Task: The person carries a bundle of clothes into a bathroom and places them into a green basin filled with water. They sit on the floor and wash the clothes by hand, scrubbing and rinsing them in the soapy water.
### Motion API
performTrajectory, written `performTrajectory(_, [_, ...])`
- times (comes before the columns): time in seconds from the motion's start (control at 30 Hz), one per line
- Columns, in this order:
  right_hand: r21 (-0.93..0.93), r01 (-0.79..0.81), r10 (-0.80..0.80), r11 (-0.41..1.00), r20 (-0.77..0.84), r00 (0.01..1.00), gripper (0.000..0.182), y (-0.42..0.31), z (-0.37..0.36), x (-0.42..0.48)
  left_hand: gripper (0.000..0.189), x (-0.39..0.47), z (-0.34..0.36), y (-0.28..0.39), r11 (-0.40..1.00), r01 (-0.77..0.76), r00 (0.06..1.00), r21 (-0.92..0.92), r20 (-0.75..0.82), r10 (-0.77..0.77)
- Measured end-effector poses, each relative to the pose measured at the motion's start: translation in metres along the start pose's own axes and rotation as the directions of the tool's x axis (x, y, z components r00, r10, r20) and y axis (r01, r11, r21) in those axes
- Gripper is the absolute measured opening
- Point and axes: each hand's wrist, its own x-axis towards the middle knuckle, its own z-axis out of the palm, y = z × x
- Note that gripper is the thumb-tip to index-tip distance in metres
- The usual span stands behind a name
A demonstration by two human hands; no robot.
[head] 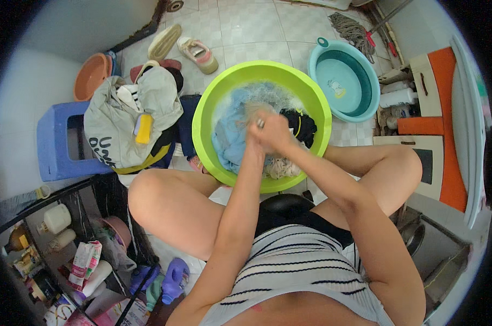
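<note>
Both hands are together above the middle of a lime-green plastic basin (205, 150) of sudsy water. My right hand (274, 128), wearing a ring, and my left hand (256, 130) close on a wet beige-grey cloth (260, 110), which is blurred. Which arm ends in which hand is hard to tell where they meet. Light-blue fabric (229, 138) lies soaking under and left of the hands. On the basin's right side are a black garment (307, 128) with a yellow strip and, lower down, a cream cloth (284, 167).
A teal basin (348, 77) stands at the upper right, near a mop (354, 32). To the left, a blue plastic stool (56, 142) stands by a pile of clothes with a grey garment (103, 126) and a yellow brush (144, 128). Shoes (199, 55) and detergent bottles (175, 281) are on the floor.
</note>
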Motion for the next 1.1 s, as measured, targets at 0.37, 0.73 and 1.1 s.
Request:
performTrajectory(0.37, [-0.008,-0.343,0.339,0.939,-0.138,0.931,0.043,0.112,0.037,0.088,0.029,0.030,0.058,0.027,0.984,0.140,0.813,0.113,-0.580,-0.049])
performTrajectory(0.73, [-0.271,-0.105,0.087,0.957,-0.076,0.993,0.048,0.146,0.082,0.080,0.037,0.053,-0.039,0.012,-0.103,0.380,0.804,0.919,-0.273,0.529])
performTrajectory(1.1, [0.037,-0.199,0.201,0.979,-0.074,0.977,0.025,0.115,0.070,0.089,0.026,0.086,-0.033,0.037,0.973,0.186,0.843,-0.136,-0.488,-0.229])
